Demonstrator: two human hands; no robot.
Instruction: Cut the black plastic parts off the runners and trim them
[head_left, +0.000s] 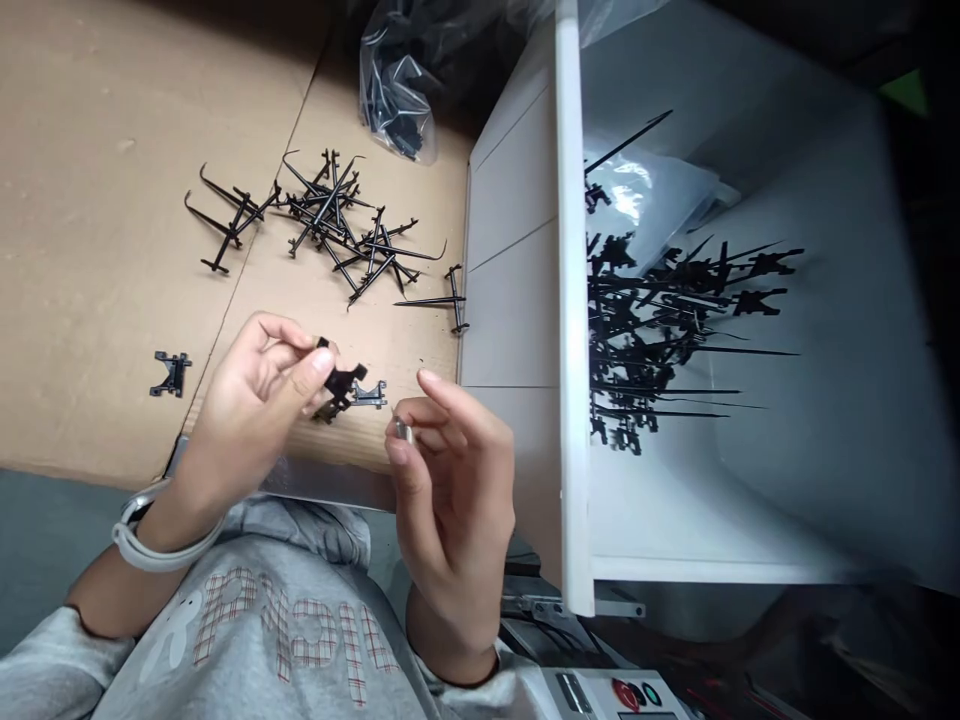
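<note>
My left hand (259, 400) pinches a small black plastic bracket (341, 380) between thumb and fingers, held just above the cardboard sheet (90, 200). My right hand (450, 480) is beside it, thumb and forefinger closed on a tiny shiny metal piece (403, 430). A second small bracket (371, 393) lies on the cardboard between the two hands. The two hands are a few centimetres apart and do not touch.
A loose pile of black spiked plastic parts (345, 220) lies farther back on the cardboard. One bracket (171, 373) sits alone at left. A plastic bag of parts (397, 90) is at the back. A white bin (570, 400) at right holds several more. Control buttons (637, 693) show below.
</note>
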